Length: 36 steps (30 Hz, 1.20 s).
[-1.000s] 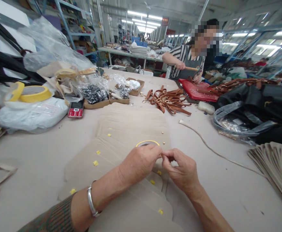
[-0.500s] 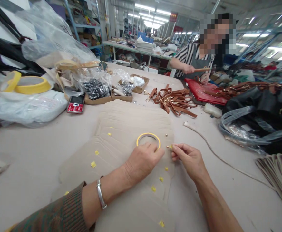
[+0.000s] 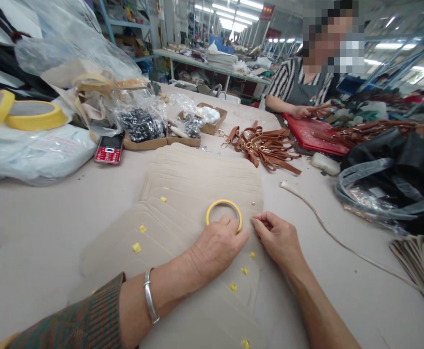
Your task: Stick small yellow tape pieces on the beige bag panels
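Flat beige pieces (image 3: 200, 179) lie spread in a pile on the worktop (image 3: 44, 218), with little yellow tape bits (image 3: 136, 247) and a shiny stud (image 3: 253, 203) on them. A round yellow tape roll (image 3: 224, 201) is partly hidden.

Left hand (image 3: 218, 246) curled beside right hand (image 3: 280, 238)

Lit ceiling tubes (image 3: 251, 5), blue shelving (image 3: 128, 23), long back table (image 3: 186, 60).

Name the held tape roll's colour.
The tape roll is yellow, greyish inside; the head view shows it best.
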Available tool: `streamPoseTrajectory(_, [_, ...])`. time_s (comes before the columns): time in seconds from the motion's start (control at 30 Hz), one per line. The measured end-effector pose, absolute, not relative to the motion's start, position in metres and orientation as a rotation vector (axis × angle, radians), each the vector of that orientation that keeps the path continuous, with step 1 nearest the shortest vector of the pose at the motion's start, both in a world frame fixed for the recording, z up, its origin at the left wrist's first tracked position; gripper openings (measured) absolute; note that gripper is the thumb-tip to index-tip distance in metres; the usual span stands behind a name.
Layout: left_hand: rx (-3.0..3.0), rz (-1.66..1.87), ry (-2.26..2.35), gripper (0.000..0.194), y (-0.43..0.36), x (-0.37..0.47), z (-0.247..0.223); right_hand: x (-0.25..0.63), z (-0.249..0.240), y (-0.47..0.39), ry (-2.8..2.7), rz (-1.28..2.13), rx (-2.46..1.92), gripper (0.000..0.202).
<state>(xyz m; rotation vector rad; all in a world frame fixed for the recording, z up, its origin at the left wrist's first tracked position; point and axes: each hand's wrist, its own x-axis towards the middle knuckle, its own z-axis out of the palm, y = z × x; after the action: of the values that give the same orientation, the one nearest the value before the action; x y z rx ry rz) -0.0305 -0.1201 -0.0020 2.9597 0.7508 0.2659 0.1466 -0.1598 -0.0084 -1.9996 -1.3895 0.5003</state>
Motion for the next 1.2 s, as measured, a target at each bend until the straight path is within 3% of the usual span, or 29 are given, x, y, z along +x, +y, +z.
streamPoseTrajectory(0.27, [2.949, 0.301, 0.759, 0.007, -0.119, -0.031, -0.006, 0.148, -0.016, -0.179, -1.239, 0.544, -1.998, 0.031])
streamPoseTrajectory(0.43, [2.931, 0.277, 0.773, 0.007, -0.119, -0.030, -0.005, 0.141, -0.020, -0.175, -1.394, 0.263, -2.004, 0.027])
streamPoseTrajectory(0.6, [2.911, 0.289, 0.776, 0.006, -0.116, -0.031, -0.003, 0.139, -0.021, -0.165, -1.488, 0.207, -1.986, 0.022])
streamPoseTrajectory(0.87, [2.857, 0.385, 1.209, 0.014, -0.079, -0.043, 0.002, 0.142, -0.011, -0.170, -1.649, 0.378, -1.915, 0.023])
streamPoseTrajectory(1.07, [2.895, 0.371, 1.187, 0.013, -0.080, -0.043, 0.001, 0.155, 0.013, -0.184, -1.703, 1.024, -1.903, 0.011])
streamPoseTrajectory(1.2, [2.862, 0.636, 0.976, 0.017, -0.085, -0.047, -0.002, 0.153, 0.015, -0.183, -1.480, 0.840, -1.825, 0.018])
